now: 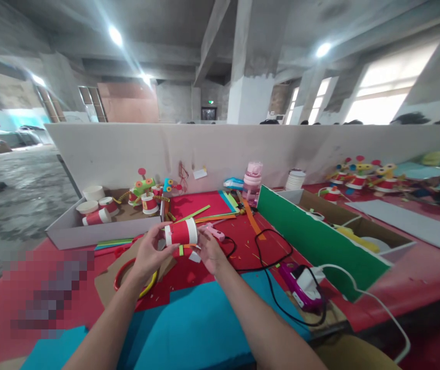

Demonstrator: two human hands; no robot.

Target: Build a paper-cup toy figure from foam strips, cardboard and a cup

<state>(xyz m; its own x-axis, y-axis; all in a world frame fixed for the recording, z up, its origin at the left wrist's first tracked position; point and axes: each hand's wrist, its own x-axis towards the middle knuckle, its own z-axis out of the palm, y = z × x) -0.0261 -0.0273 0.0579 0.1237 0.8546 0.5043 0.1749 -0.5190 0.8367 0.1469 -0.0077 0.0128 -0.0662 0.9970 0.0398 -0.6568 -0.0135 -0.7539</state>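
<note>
A white paper cup [182,233] with a red band round it lies on its side in the air between my hands. My left hand [151,253] grips it by its left end, thumb below and fingers above. At the other end, the fingers of my right hand [209,252] close on the white rim. Just behind the right fingers a pink glue gun [215,232] lies on the red table. Under my left forearm are scissors with red and yellow handles [122,275] on a piece of brown cardboard [106,282].
A box on the left [100,234] holds paper cups and a cup figure [149,203]. To the right stands a green-sided divided box [312,241]. A purple power strip [300,290] with trailing cables lies near blue sheets [189,324]. A white partition [220,149] closes the back.
</note>
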